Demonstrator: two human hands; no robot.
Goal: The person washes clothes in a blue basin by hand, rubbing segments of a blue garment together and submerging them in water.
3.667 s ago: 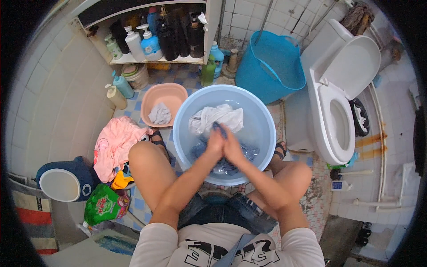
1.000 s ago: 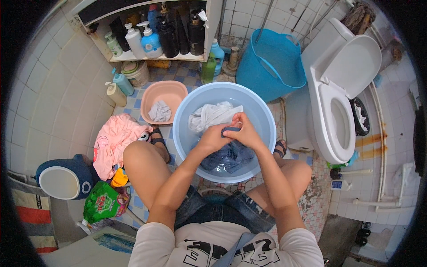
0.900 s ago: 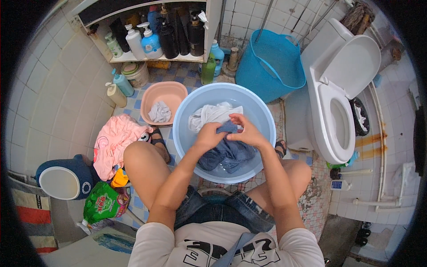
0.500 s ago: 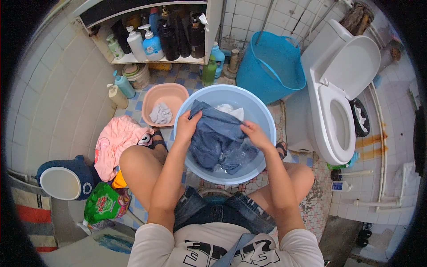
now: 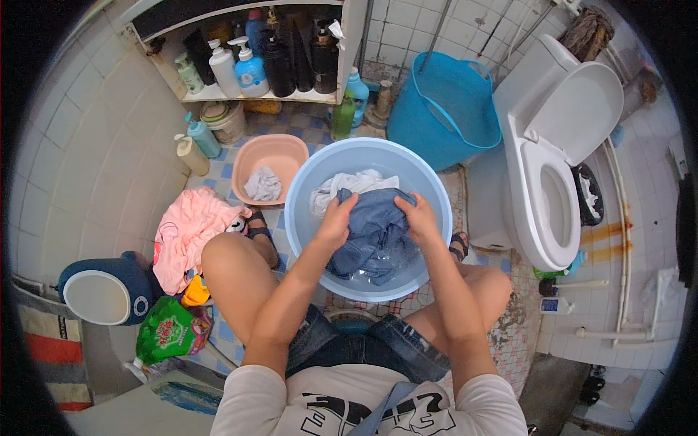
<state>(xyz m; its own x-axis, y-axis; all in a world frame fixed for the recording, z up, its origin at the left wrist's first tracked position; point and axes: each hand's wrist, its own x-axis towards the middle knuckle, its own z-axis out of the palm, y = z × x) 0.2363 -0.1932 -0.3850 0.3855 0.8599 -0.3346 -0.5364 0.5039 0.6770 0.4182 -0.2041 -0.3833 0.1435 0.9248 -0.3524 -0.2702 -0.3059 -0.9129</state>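
A wet blue garment [image 5: 374, 236], perhaps denim, is bunched in the large light-blue basin [image 5: 297, 240] between my legs. My left hand [image 5: 337, 219] grips its upper left edge, and my right hand [image 5: 417, 216] pinches its upper right edge. The garment's lower part lies in the water, where a few splashes or bubbles show. White cloth [image 5: 331, 190] lies in the basin just beyond it, beside my left hand. Which kind of garment the blue one is, I cannot tell from its folds.
A small pink basin [image 5: 243, 156] with a white cloth stands at the far left. Pink clothes [image 5: 189, 236] and a green detergent pouch [image 5: 166, 333] lie to my left. A blue tub [image 5: 443, 109] and a toilet [image 5: 552, 211] stand right; a shelf of bottles [image 5: 251, 76] is ahead.
My left hand has moved right and nearer to me, closer to my right hand. The blue garment, spread wide before, is now gathered together, and more of the white cloth shows.
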